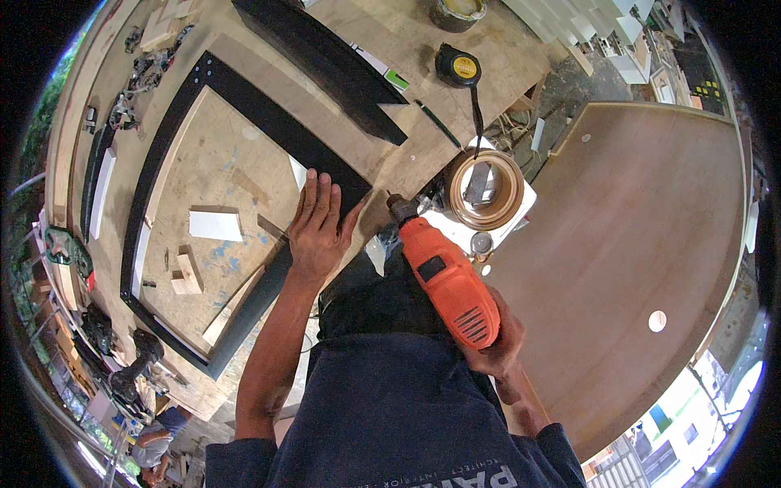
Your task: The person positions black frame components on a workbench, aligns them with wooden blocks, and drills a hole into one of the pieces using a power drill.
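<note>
My right hand (506,335) is wrapped round the handle of an orange power drill (449,281). The drill's chuck and bit point up and left, toward the near right corner of a black frame (268,126), with a gap between bit and frame. Flat on that corner lies my left hand (320,224), its fingers stretched out and the thumb spread to the right. The frame rests on a wooden workbench (220,154). Inside it are a white block (215,224) and a small piece of wood (187,275).
A black channel-shaped piece (325,73) lies beyond the frame, near a tape measure (458,67), a pencil (438,124) and a tin (457,12). A roll of edge banding (486,189) sits right of the bench. A large curved brown panel (626,268) fills the right. Another person (154,443) is at lower left.
</note>
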